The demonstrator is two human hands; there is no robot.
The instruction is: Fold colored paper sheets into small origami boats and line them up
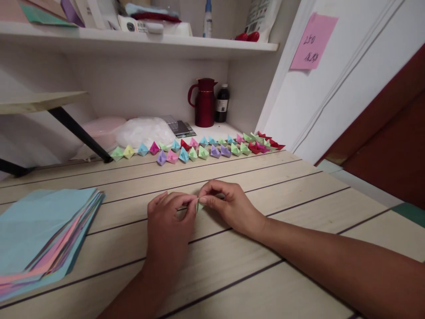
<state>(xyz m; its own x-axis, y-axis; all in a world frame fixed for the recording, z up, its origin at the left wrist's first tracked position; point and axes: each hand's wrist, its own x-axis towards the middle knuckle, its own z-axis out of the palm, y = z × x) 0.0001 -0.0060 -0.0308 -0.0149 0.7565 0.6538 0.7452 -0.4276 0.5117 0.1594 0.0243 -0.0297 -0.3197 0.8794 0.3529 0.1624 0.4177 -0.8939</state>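
Over the middle of the table, my left hand (172,219) and my right hand (230,204) meet at the fingertips. Between their thumbs and forefingers they pinch a small piece of folded green paper (198,206). Most of this paper is hidden by the fingers, so its full shape does not show. Beyond my hands, several small folded paper boats (203,153) in green, blue, purple, pink, yellow and red stand in rows along the table's far side. To the left of my left hand lies a stack of coloured paper (49,221), with a light blue sheet on top.
The table (252,283) has pale boards with dark seams. Behind the boats stand a red thermos jug (205,104), a dark bottle (222,104) and a white plastic bag (144,132). A shelf (139,42) hangs above. A black metal leg (79,133) is at the left.
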